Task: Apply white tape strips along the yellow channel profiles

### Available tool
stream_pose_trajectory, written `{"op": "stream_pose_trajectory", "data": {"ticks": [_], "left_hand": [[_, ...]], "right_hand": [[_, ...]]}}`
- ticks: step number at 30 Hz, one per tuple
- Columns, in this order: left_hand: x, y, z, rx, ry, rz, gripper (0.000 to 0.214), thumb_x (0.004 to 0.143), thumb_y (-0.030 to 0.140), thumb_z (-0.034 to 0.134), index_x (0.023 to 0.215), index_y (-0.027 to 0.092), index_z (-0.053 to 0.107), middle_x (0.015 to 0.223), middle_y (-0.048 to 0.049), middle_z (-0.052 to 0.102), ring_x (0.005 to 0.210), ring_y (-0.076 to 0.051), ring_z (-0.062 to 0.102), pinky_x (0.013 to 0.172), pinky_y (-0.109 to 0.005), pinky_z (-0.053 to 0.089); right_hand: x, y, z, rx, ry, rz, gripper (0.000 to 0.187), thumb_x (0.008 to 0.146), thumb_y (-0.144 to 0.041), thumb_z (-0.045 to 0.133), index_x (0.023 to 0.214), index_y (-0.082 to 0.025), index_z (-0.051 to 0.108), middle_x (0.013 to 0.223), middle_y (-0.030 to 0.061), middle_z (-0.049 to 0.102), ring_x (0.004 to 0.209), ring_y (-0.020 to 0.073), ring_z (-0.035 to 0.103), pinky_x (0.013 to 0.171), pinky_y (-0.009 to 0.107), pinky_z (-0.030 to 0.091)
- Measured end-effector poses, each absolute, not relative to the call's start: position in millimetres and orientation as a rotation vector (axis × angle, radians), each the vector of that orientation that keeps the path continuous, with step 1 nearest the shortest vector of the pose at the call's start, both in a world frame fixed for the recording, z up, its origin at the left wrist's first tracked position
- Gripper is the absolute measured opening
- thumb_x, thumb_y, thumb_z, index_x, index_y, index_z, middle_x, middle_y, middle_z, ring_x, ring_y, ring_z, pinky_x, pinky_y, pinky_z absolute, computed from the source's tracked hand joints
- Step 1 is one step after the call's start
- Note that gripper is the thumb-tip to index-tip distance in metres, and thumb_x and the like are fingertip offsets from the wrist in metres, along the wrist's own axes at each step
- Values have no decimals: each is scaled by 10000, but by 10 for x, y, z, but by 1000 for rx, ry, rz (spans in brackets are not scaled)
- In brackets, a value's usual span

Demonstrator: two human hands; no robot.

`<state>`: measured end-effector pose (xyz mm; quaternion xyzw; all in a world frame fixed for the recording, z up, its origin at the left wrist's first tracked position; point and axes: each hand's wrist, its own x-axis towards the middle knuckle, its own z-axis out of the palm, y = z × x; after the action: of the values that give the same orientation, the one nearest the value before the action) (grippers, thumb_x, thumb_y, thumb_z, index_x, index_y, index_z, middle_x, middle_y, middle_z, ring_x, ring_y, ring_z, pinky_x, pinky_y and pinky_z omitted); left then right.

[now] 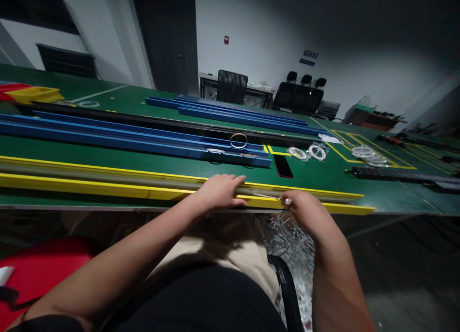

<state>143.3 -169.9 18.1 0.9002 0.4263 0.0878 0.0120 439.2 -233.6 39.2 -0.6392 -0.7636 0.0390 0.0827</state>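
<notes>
Yellow and U-shaped, a long channel [89, 187] is lying along the near edge of the green desk [323, 174]. The right hand [301, 205] is pinching a thin white strip [265, 195], which is pointing along the channel toward the left hand [220, 190], whose thumb and fingers are standing apart.

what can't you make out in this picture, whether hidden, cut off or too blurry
All in the head view:
- Left end of the yellow channel: cut off by the left picture edge.
- Part of the channel beneath the left hand: covered by that hand.
- Fingertips of the right hand at the white strip: hidden by the curled hand itself.
- Wall lettering: too small and blurred to read.
</notes>
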Motion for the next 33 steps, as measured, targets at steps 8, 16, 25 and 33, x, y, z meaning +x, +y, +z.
{"op": "stream_pose_trajectory", "data": {"ticks": [8,16,25,33], "left_hand": [[1388,-1698,126,2784,1383,332,710,796,816,563,1196,235,646,1096,-107,748,1020,-307,701,821,-372,497],[745,-1668,83,2642,1521,326,853,738,860,567,1335,254,634,1286,-93,714,1166,-315,665,950,-375,493],[-754,-1588,-5,2440,1728,271,902,690,847,617,1373,258,620,1366,-80,678,1226,-310,637,1014,-348,480],[-709,-1692,119,2466,1669,262,845,773,787,573,1406,227,596,1413,-81,644,1275,-291,603,1063,-342,452]], "right_hand": [[4366,-2268,411,-1420,-1839,127,359,912,-391,625,643,-222,457,918,52,567,892,201,569,808,339,432],[4323,-2292,269,-983,-1246,868,368,873,-333,703,683,-227,406,753,-18,634,842,189,679,792,346,531],[4177,-2280,258,-1555,-1996,592,343,798,-390,766,1103,-273,661,816,-2,697,697,173,632,611,267,435],[4104,-2237,367,-1808,-2247,-58,132,944,-250,546,945,-246,679,984,60,696,847,195,627,653,285,354]]}}
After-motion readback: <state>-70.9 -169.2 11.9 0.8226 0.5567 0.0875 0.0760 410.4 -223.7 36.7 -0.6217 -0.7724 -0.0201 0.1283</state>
